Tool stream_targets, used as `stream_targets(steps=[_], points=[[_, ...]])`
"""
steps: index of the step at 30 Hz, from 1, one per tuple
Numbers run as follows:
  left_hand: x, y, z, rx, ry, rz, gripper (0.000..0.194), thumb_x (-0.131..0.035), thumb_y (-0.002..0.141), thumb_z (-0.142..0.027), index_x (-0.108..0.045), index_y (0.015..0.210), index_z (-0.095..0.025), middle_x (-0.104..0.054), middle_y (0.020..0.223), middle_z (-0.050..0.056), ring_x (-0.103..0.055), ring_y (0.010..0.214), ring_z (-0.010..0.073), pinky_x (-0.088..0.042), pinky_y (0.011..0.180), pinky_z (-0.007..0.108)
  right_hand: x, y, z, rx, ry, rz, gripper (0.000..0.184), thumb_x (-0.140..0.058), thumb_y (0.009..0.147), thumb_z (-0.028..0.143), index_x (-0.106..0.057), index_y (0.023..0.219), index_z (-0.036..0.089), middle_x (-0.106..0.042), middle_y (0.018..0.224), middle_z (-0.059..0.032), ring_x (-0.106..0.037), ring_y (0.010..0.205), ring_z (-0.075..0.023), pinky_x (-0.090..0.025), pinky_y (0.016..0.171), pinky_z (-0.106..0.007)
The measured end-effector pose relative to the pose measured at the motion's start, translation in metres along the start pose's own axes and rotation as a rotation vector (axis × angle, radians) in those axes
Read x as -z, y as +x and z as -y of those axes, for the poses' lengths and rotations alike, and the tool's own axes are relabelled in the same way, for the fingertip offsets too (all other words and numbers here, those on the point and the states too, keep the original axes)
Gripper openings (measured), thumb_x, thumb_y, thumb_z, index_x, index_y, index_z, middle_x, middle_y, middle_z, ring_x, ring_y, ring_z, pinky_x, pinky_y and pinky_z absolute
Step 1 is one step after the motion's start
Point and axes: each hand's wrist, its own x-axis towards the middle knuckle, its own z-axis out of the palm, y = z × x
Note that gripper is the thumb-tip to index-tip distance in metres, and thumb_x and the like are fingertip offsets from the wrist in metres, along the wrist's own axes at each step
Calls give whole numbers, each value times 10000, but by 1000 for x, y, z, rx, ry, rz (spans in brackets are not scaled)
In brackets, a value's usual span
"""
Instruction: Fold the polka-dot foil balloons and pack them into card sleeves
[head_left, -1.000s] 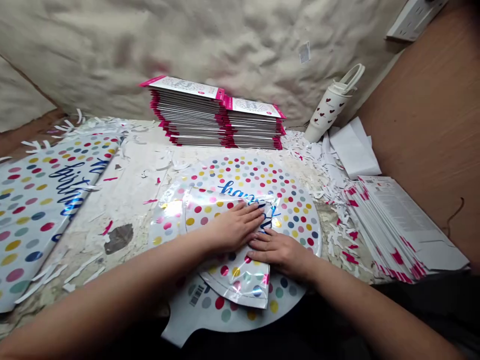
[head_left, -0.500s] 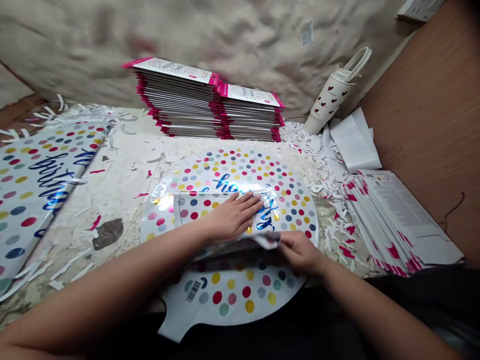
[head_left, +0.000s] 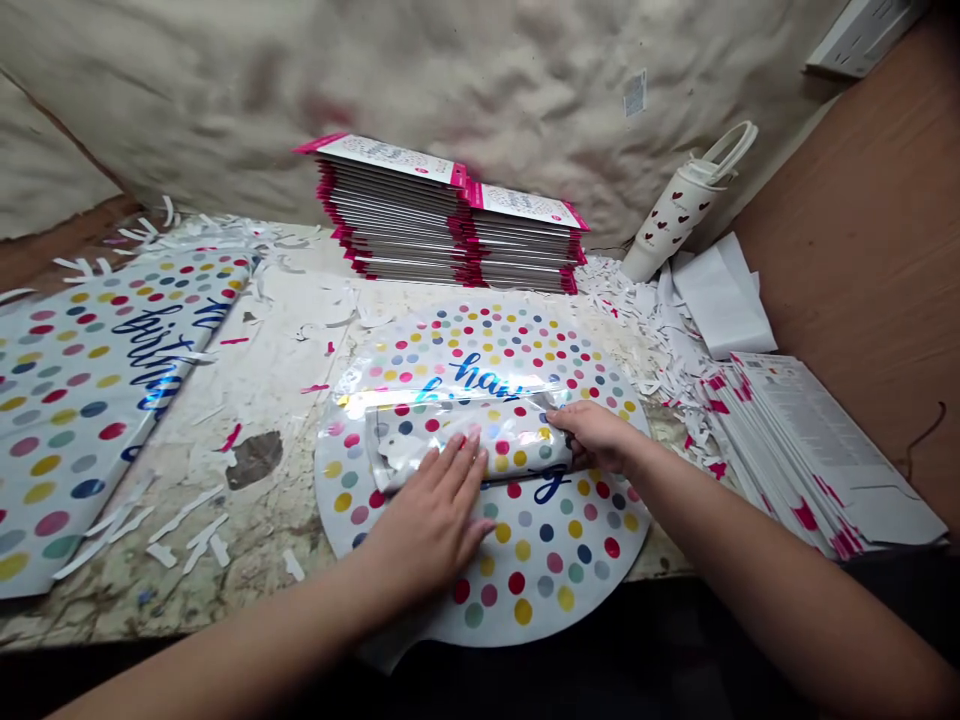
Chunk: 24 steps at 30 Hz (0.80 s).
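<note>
A round, flat foil balloon [head_left: 555, 550] with coloured dots and blue lettering lies in front of me at the table's front edge. On top of it is a folded dotted foil balloon [head_left: 502, 425], a flat, shiny strip. My left hand [head_left: 427, 510] rests with fingers stretched out on the near edge of the strip, its palm over the round balloon. My right hand [head_left: 600, 435] pinches the strip's right end, thumb on top and the other fingers mostly hidden beneath.
More dotted balloons [head_left: 67, 400] lie at the left. Two stacks of pink-edged packages [head_left: 405, 225] stand by the wall, with a white tumbler [head_left: 671, 215] to their right. Printed cards [head_left: 817, 450] and white paper [head_left: 724, 295] lie at the right. Paper scraps [head_left: 202, 535] litter the table.
The raised near flap of the folded balloon now lies down. My left hand has drawn back to its near edge, and my right hand has moved up to its right end. The view has shifted.
</note>
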Motion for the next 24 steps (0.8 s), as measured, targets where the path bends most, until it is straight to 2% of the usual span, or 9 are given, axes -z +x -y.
stream_targets(steps=[2,5,8,10,13,18,20,22,24], points=[[-18,0,-16,41,-10,118,690,-314,877,-532,-313,1377,-56,-276,1433,204,-238,1326,345,-272,1043,496,-3,-13,2,98,-131,-167,249,-507,828,400,-595,861,170,-650,756,-109,-634,704,-246,-526,643,-422],[-28,-2,-16,65,-37,191,740,-261,871,-584,-275,1392,-60,-200,1456,198,-166,1349,341,-202,1068,492,-25,-36,-2,590,-542,-384,407,-439,876,365,-487,1222,156,-536,1236,-164,-482,1162,-298,-389,955,-500],[-23,-4,-10,57,-45,204,766,-260,862,-603,-279,1388,-47,-201,1454,206,-149,1352,338,-172,1076,481,-51,-47,-20,1030,-889,-212,530,-412,891,395,-372,1344,123,-395,1391,-135,-326,1301,-266,-287,1064,-466],[-18,-5,-10,62,-51,217,760,-273,863,-597,-267,1392,-51,-191,1459,201,-145,1356,325,-164,1082,464,-58,-47,-35,1022,-978,-145,567,-409,894,411,-352,1357,89,-378,1399,-144,-332,1299,-260,-319,1056,-441],[-12,-4,-10,68,-71,264,753,-265,866,-591,-224,1408,-70,-162,1471,183,-123,1364,302,-152,1088,451,-48,-42,-49,883,-1074,-222,478,-399,902,251,-387,1333,43,-423,1356,-186,-417,1242,-280,-406,988,-431],[-3,7,-13,63,-98,327,740,-255,867,-587,-244,1401,-74,-186,1466,178,-148,1359,296,-190,1078,460,-30,-45,-33,895,-1270,-292,430,-434,784,31,-529,1203,60,-573,1173,-230,-558,1047,-353,-424,895,-548],[0,15,-17,93,-60,299,727,-322,855,-573,-332,1360,-50,-281,1430,202,-233,1331,327,-228,1061,483,-34,-53,-21,967,-1274,-349,311,-421,802,33,-618,1038,79,-657,975,-201,-613,908,-321,-429,877,-551],[0,20,-19,124,2,268,622,-415,859,-442,-421,1290,5,-395,1354,247,-341,1278,347,-277,1042,480,-39,-65,-15,1168,-1193,-379,263,-412,831,50,-641,946,107,-681,834,-142,-632,839,-273,-431,904,-516],[-2,20,-17,150,39,245,475,-422,852,-219,-453,1253,34,-465,1295,259,-423,1228,326,-337,1020,437,-42,-76,-19,1424,-1030,-361,255,-443,848,90,-612,1032,141,-682,914,-109,-605,971,-261,-387,984,-490]])
